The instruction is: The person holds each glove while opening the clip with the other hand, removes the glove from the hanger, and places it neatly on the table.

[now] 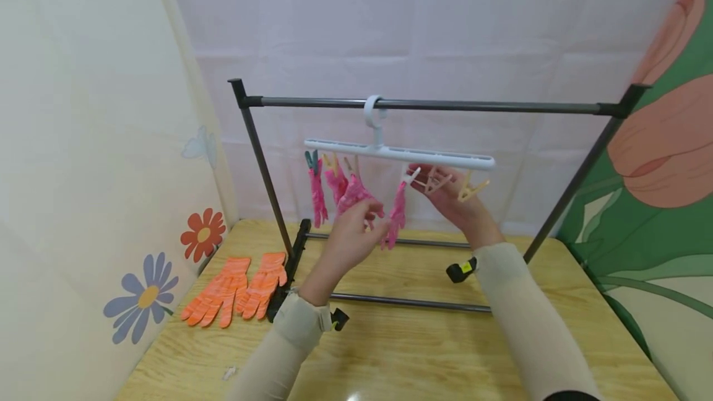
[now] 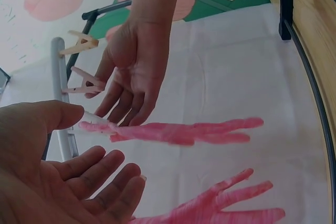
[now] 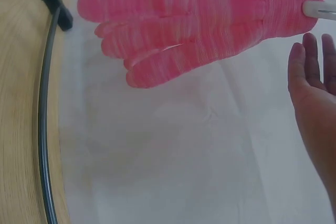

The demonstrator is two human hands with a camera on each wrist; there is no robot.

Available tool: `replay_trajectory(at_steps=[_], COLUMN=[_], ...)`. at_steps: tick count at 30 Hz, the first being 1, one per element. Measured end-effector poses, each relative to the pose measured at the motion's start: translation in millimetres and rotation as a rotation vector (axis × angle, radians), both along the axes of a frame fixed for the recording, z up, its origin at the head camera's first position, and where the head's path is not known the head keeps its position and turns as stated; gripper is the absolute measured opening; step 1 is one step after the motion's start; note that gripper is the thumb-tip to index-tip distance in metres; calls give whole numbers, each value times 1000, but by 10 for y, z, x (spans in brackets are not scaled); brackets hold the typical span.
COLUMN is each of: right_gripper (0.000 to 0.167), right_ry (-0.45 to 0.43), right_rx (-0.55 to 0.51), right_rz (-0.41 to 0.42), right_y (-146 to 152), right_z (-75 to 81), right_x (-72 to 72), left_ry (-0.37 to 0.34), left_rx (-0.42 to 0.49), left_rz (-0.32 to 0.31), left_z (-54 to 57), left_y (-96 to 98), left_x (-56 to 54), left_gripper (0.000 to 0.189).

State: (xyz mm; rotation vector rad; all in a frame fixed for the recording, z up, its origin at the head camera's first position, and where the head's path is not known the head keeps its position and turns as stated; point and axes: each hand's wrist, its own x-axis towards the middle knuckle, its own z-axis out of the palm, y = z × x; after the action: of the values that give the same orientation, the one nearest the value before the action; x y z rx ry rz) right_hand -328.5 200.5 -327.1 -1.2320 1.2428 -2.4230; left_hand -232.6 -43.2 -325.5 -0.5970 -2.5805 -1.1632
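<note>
The fingers of the left hand (image 1: pixel 353 231) are relaxed and apart from the thumb, in front of the pink gloves (image 1: pixel 317 200). The fingers of the right hand (image 1: pixel 458 204) are also loose, and their tips are just beside the white clip (image 1: pixel 411 176); whether they touch it, I cannot tell. From this clip one thin pink glove (image 1: pixel 397 215) hangs down, at about 3 o'clock from the left hand. The other three hang at about 11 o'clock from the same hand, on separate clips. All clips are under the pale hanger (image 1: pixel 440 158), which is at 1 o'clock from the left hand and hooks over the black rack (image 1: pixel 312 102). At 8 o'clock from the left hand, two orange gloves (image 1: pixel 221 289) lie flat on the wooden table (image 1: pixel 406 351)
</note>
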Motion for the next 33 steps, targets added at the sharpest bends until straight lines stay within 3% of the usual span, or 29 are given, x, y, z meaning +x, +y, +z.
replay_trajectory(at_steps=[3,8,14,18,21,26,30,33], right_gripper=[12,21,9,20,33,36,34,30], right_ry=[-43,-94,-153,-55,29,96,104,51], right_rx=[4,12,1,-6,-34,-66,-43,-26], right_rz=[-35,-57,-59,15,118,231,198,127], right_y=[-54,-96,-136,-170,-186,-192,-191,-196], right_z=[24,35,39,43,40,41,55,82], right_x=[-16,2,3,-20,-39,-45,-18,29], left_ry=[-8,-8,-6,3,14,11,20,33], left_rx=[10,12,31,42,46,65,80,87], left_rz=[13,37,34,26,21,16,18,25], left_z=[-1,-12,-21,-25,-30,-53,-67,-70], left_y=[39,83,140,183,211,247,272,290], left_x=[-20,-46,-68,-86,-102,-130,-159,-178], left_gripper=[44,44,42,39,36,32,30,29])
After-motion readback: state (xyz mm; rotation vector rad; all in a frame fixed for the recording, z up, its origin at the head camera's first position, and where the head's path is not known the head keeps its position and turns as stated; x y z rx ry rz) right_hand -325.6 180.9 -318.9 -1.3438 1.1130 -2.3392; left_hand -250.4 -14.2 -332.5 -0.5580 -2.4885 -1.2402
